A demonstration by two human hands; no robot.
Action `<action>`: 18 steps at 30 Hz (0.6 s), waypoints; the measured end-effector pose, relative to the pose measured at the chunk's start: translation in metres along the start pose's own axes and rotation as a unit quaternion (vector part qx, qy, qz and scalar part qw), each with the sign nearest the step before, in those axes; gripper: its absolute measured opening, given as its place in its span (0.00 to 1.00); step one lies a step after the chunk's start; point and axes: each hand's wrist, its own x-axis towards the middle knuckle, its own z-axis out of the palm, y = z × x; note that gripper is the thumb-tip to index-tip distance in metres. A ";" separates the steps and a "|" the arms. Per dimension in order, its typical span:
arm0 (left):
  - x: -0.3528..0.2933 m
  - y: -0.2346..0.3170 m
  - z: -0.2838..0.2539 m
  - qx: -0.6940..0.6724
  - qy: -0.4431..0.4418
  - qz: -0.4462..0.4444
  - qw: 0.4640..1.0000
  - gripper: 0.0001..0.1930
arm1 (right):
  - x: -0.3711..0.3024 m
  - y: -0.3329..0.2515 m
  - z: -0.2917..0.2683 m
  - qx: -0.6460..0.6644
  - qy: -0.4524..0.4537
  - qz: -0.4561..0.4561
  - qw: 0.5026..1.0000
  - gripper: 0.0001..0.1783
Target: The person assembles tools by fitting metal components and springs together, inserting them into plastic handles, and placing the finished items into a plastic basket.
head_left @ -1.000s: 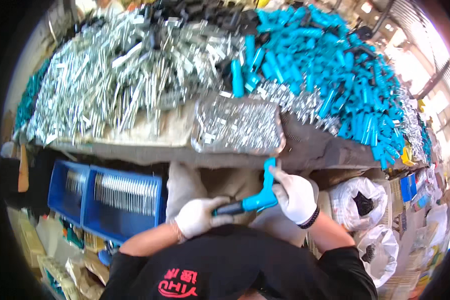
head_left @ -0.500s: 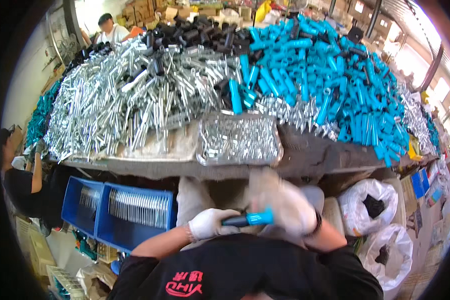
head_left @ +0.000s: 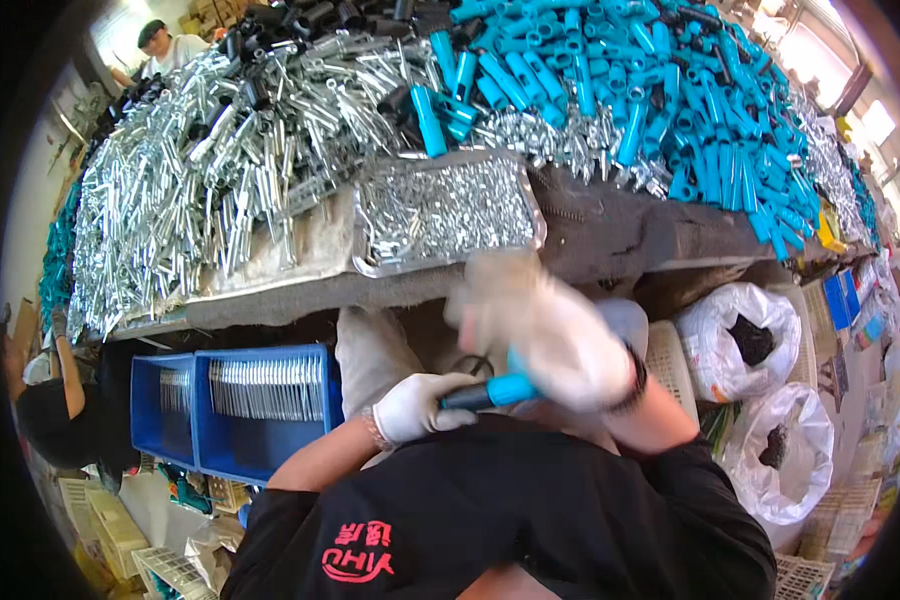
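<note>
At lower centre, the white-gloved left hand [head_left: 420, 408] has its fingers clamped around the black end of a blue-and-black handle [head_left: 490, 393]. The blurred right hand [head_left: 570, 350] overlaps its blue end; I cannot tell its fingers' state. Blue tubes [head_left: 710, 130] heap upper right.

Worn on the head, left one of a fisheye pair; looking steeply down, upright and unmirrored, with black T-shirt [head_left: 500, 500], left hand [head_left: 420, 407] and right hand [head_left: 575, 345] close below, heaped workbench [head_left: 615, 230] farther ahead.
</note>
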 end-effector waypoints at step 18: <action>-0.030 0.000 0.005 -0.021 0.049 -0.112 0.992 0.32 | 0.001 0.084 -0.017 -0.275 -0.062 0.215 0.935 0.19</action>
